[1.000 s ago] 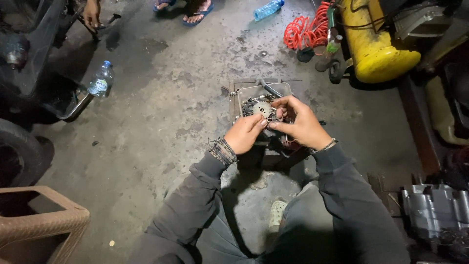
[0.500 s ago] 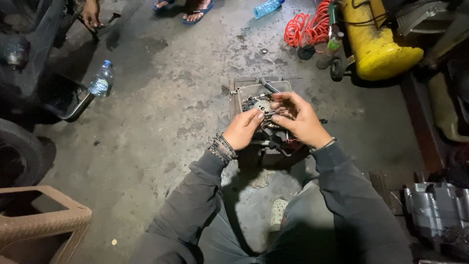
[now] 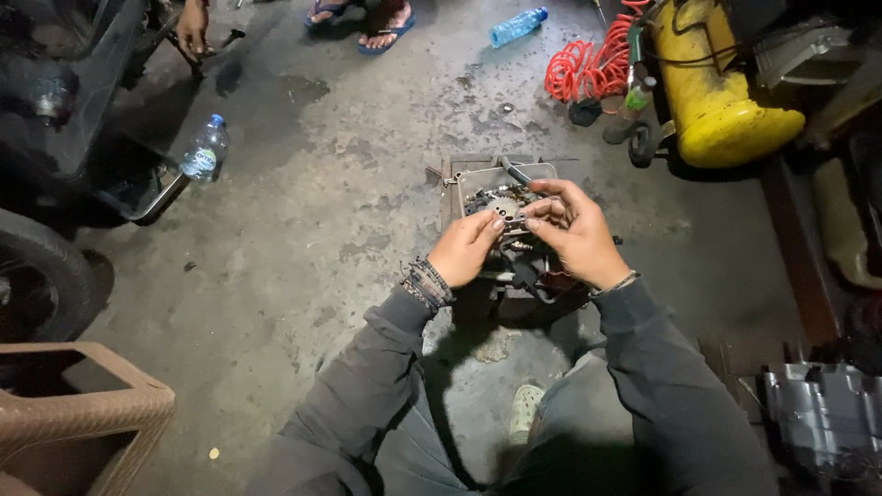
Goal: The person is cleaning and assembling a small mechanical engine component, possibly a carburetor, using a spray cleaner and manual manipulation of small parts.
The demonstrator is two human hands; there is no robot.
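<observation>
A: What's the room like?

B: A stained concrete floor (image 3: pixel 303 211), dim. A yellow tank (image 3: pixel 712 87) with a red coiled hose (image 3: pixel 588 69) stands far right, a tyre (image 3: pixel 41 276) at left, a brown basket (image 3: pixel 83 413) near left.

A: And the hands?

B: Both meet over a metal tray (image 3: pixel 459 179). The left hand (image 3: pixel 467 246) and right hand (image 3: pixel 571 228) pinch a small metal part (image 3: pixel 508 213) between their fingertips, fingers curled tight round it. It sits just above the tray, in front of the person's knees.

A: What's in the tray?

B: Gears and small metal bits (image 3: pixel 487 195), too dark to sort. Two plastic bottles lie apart: one (image 3: pixel 204 152) at left, one (image 3: pixel 517 26) up top.
</observation>
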